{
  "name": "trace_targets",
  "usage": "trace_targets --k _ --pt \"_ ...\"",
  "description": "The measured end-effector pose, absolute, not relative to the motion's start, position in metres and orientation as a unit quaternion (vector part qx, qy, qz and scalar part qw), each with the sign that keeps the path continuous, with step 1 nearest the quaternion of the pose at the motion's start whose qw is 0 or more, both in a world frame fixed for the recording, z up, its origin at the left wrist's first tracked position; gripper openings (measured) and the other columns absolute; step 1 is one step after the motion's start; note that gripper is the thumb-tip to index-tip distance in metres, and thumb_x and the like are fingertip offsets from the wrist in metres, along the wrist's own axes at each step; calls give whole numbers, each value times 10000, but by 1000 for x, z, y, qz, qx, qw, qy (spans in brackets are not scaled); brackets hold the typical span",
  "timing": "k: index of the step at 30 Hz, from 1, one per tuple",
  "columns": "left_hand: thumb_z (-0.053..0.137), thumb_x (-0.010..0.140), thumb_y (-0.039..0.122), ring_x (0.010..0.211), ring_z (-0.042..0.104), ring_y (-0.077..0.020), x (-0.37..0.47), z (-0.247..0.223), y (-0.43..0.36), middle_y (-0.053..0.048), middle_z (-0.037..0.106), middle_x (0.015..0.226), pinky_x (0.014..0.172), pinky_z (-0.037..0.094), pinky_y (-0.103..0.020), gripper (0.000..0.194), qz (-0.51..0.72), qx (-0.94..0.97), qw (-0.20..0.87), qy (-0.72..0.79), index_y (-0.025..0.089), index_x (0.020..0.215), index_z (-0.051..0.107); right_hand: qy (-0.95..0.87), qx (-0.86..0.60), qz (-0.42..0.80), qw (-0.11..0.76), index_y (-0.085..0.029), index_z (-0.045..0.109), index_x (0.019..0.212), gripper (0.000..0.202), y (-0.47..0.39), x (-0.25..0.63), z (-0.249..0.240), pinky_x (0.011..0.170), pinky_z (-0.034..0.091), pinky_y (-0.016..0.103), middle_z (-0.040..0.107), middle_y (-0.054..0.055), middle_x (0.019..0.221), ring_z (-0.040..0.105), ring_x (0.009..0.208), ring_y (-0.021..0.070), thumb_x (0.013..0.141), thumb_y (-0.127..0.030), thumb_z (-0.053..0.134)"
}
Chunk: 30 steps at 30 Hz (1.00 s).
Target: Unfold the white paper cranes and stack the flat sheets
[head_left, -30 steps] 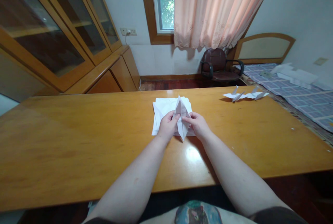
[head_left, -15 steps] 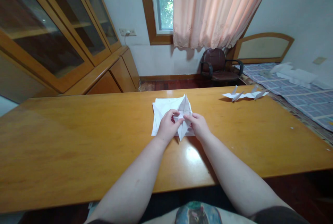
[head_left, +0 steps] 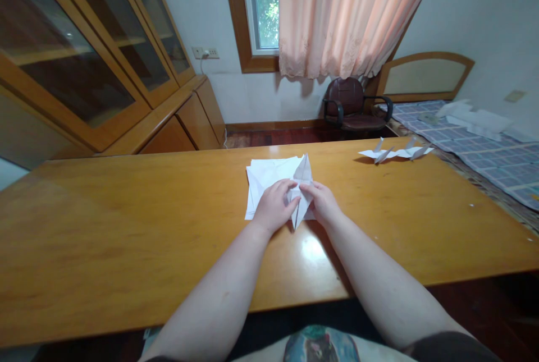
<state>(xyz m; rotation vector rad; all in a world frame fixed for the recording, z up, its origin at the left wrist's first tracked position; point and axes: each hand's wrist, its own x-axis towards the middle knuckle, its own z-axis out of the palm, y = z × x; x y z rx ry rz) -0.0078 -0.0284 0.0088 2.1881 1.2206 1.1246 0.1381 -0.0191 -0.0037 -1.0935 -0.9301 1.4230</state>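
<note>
A folded piece of white paper [head_left: 302, 170], long and diamond-shaped with pointed ends, is held between both hands above a stack of white paper sheets [head_left: 259, 179]. My left hand [head_left: 275, 205] grips its left edge, thumb and fingers closed near the middle. On the opposite edge my right hand [head_left: 324, 202] pinches the paper, its thumb lying on top. Creases run along the folded paper, and part of it is hidden behind the fingers. The sheets lie flat on the wooden table [head_left: 126, 238], partly covered by my left hand.
Two folded paper cranes [head_left: 379, 154] stand near the table's far right edge. Beyond the table are a brown armchair [head_left: 347, 101], a bed [head_left: 471, 137] with a checked cover, and a glass-door cabinet [head_left: 138, 42] at the left. Small white scraps lie at the right.
The folded paper has shifted slightly right and tilted, its upper tip leaning rightward. My left hand has moved a little to the right, its fingers further over the paper.
</note>
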Motion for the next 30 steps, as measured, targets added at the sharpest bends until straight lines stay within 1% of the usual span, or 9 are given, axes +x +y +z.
trace_targets --k 6,9,13,17,20,22,25,27,30 --pt "606 757 237 1119 525 -247 -7 10 -30 -63 586 1184 970 386 -425 386 363 808 155 437 249 1136 537 -330 -459 587 579 -146 654 710 269 -17 137 -5 555 433 265 660 35 648 563 572 152 603 -384 717" --pt "582 775 239 1118 526 -250 -7 8 -29 -73 585 1183 967 390 -431 362 356 810 140 444 238 1134 532 -335 -463 589 572 -153 644 697 280 -17 138 -8 533 417 266 645 24 620 544 537 146 608 -409 712" --pt "530 788 186 1180 486 -245 -8 5 -29 -96 554 1231 998 380 -426 360 361 811 132 441 211 1147 517 -359 -468 590 552 -153 641 707 313 -17 137 -10 485 368 246 615 1 574 499 485 121 607 -442 706" --pt "463 806 140 1174 495 -238 -11 3 -28 -113 543 1251 1004 382 -417 355 377 800 151 441 187 1155 508 -375 -483 577 541 -148 645 723 326 -18 136 -8 465 342 233 596 -6 563 476 472 109 614 -450 696" --pt "442 833 162 1086 549 -223 -10 -1 -26 -108 581 1177 950 422 -388 351 410 757 190 471 193 1180 490 -391 -506 555 533 -145 662 735 317 -19 136 -6 498 369 244 620 7 602 500 505 118 606 -432 700" --pt "482 831 203 1012 577 -208 -9 -3 -25 -95 606 1100 899 445 -362 367 445 712 224 495 200 1198 475 -417 -511 536 527 -145 675 747 309 -18 136 -5 544 397 254 648 19 659 533 558 131 581 -401 725" --pt "566 797 264 836 604 -171 -6 -3 -23 -44 639 892 807 464 -317 407 490 638 314 504 205 1190 477 -450 -502 525 520 -151 682 766 314 -18 137 -4 596 419 267 670 33 733 563 629 150 560 -377 750" --pt "601 772 291 708 594 -142 -5 -1 -22 -8 632 775 714 465 -278 415 514 578 398 493 203 1161 487 -452 -498 529 518 -155 674 750 299 -18 138 -4 582 410 263 662 27 716 555 616 147 567 -381 747" --pt "653 721 319 579 563 -114 -4 2 -20 18 622 694 591 438 -233 416 541 493 505 457 194 1087 497 -431 -487 555 519 -159 644 692 268 -18 138 -4 510 358 243 607 -9 603 489 516 114 583 -386 737"
